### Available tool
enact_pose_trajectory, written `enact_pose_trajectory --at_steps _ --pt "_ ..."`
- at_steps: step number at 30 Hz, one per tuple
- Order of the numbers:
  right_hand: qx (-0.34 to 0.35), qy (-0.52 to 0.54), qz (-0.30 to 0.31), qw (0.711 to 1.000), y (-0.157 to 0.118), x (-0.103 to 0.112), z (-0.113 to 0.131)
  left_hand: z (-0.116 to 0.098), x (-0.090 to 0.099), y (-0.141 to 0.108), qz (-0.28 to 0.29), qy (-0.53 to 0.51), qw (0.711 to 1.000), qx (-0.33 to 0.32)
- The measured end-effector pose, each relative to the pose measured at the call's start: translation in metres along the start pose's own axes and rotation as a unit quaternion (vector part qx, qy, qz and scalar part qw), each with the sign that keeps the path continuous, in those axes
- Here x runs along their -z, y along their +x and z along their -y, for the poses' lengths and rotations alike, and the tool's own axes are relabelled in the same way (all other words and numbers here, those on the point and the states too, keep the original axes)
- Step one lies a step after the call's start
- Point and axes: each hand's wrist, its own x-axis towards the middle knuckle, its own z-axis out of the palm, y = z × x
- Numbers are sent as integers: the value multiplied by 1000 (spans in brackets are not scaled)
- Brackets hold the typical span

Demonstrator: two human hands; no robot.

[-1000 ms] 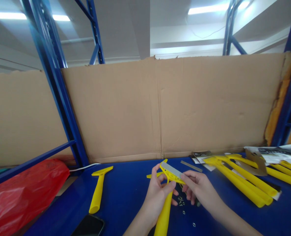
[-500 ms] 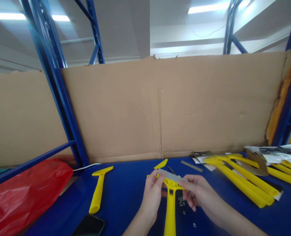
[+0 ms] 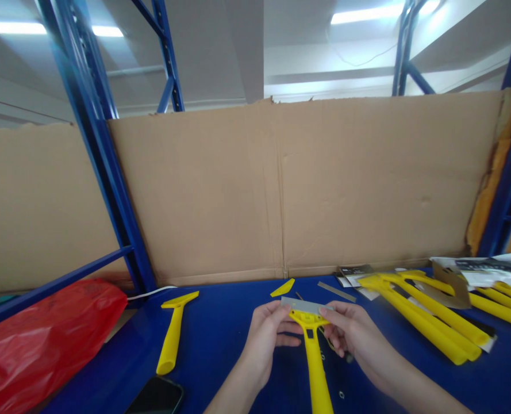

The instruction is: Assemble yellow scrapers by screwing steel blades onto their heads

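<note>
Between my hands is a yellow scraper handle, its wide head facing away from me and its grip running toward the bottom edge. A flat grey metal blade lies across the head. My left hand pinches the blade's left end, thumb on top and fingers underneath. At the right end my right hand pinches blade and head, its thumb on the blade. Something thin and dark shows under the right fingers, too hidden to name. Small nuts lie on the blue table below.
Left on the blue table lie another yellow scraper handle and a black phone. Beyond my hands are a yellow head piece and a metal strip. Several yellow handles are piled right. A red bag sits left.
The scraper head has shifted right and turned, so the blade now lies more nearly level. My left hand has moved slightly left along with its grip on the blade's end.
</note>
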Motion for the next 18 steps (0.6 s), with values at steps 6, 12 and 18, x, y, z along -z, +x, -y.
enact_pose_trajectory --at_steps 6,12,18 --pt "-15 -23 -4 1000 0 0 -1 0 0 0 -5 16 1000 0" --pt "-16 -55 -7 998 4 0 -2 -1 2 2 -14 10 1000 -4" --pt "72 -212 -47 973 8 7 -5 -1 6 7 -42 0 999 5"
